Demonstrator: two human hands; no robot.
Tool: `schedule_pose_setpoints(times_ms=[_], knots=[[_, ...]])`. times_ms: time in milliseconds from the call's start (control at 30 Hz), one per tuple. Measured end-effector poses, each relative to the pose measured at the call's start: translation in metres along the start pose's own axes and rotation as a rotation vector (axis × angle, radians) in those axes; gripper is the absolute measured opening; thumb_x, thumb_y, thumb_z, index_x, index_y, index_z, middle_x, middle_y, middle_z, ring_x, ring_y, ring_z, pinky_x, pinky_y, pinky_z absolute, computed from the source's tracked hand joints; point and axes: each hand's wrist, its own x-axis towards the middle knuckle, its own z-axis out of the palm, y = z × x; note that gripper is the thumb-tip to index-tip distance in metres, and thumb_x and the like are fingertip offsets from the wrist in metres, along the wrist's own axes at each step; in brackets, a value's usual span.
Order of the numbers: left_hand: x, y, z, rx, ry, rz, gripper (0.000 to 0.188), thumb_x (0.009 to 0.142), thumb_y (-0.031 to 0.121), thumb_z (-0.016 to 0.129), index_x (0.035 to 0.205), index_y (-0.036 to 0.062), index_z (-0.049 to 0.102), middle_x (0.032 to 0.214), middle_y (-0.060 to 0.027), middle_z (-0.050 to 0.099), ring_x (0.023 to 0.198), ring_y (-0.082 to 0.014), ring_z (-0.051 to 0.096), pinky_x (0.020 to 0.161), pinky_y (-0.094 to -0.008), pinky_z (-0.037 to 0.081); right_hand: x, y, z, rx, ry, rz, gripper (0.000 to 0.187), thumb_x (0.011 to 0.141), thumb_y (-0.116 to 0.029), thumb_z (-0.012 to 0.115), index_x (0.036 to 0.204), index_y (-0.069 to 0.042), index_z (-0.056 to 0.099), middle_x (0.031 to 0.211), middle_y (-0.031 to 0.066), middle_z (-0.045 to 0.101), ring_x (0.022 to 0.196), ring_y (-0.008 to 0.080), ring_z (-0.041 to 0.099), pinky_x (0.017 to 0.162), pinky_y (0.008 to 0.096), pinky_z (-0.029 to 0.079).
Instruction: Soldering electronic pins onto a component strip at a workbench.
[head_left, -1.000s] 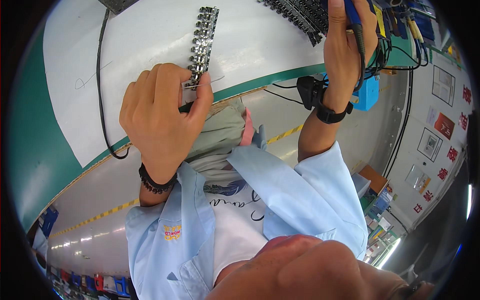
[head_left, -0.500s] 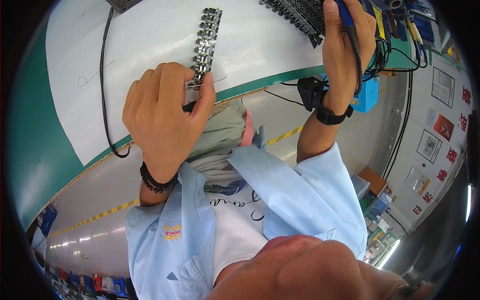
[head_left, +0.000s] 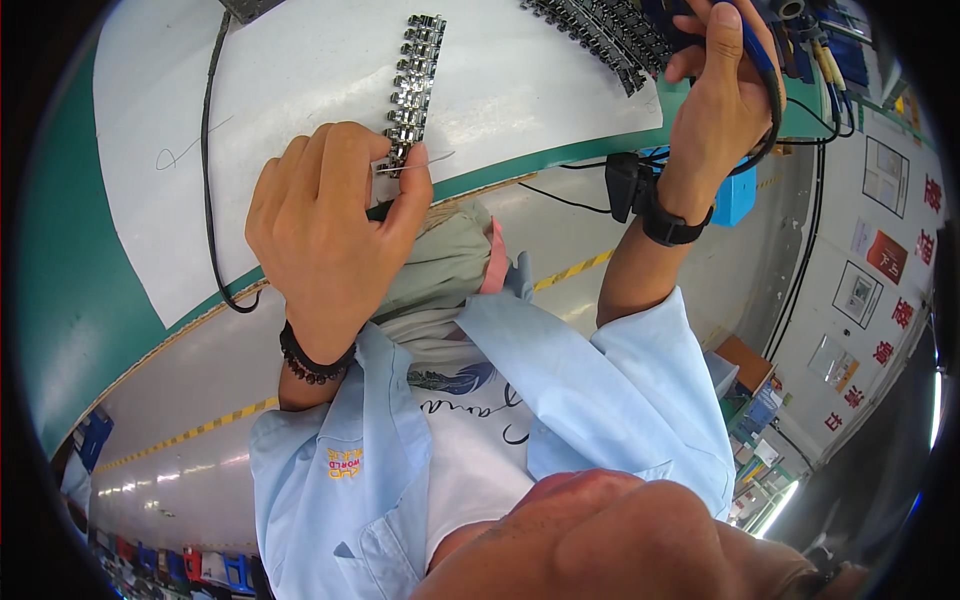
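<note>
My left hand (head_left: 325, 215) rests at the table's front edge, thumb and forefinger pinched on a thin silvery solder wire (head_left: 436, 160). Its fingertips are at the near end of an upright strip of shiny metal parts (head_left: 411, 95), which lies on the white sheet. At the upper right, my right hand (head_left: 728, 105) is raised with a blue-handled soldering iron (head_left: 757, 48) in its grip. The iron's dark cord loops down past the wrist. Its tip is out of sight.
More dark metal strips (head_left: 605, 40) lie at the top right, close to my right hand. A black cable (head_left: 207, 150) runs down the white sheet (head_left: 290, 70) on the left. Cables and a blue bin (head_left: 737, 195) are beyond the table's edge on the right.
My right hand has moved right and slightly down with the soldering iron, turning so the handle tilts differently. The left hand, wire and metal strip have stayed in place.
</note>
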Motion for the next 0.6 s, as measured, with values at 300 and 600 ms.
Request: schedule_pose_setpoints(times_ms=[300,600], knots=[[-0.001,-0.003,0.003,0.006,0.026,0.004,0.025,0.071,0.015,0.081,0.078,0.0114,0.057,0.063,0.0005,0.049,0.054,-0.0180,0.045,0.051,-0.0323,0.033,-0.005,0.009,-0.008,0.184,0.032,-0.099,0.032,0.100,-0.022,0.062,0.118,0.005,0.061,0.091,0.0183,0.073,0.065,0.0112,0.063,0.047,0.0198,0.046],[-0.004,-0.010,0.008,-0.043,0.074,0.029,0.024,0.070,0.009,0.083,0.079,0.0109,0.061,0.057,0.0023,0.041,0.050,-0.0142,0.039,0.049,-0.0308,0.029,-0.083,0.001,-0.028,0.283,-0.097,-0.389,0.034,0.102,-0.028,0.059,0.108,0.005,0.051,0.073,0.0181,0.068,0.059,0.0145,0.063,0.046,0.0202,0.046]])
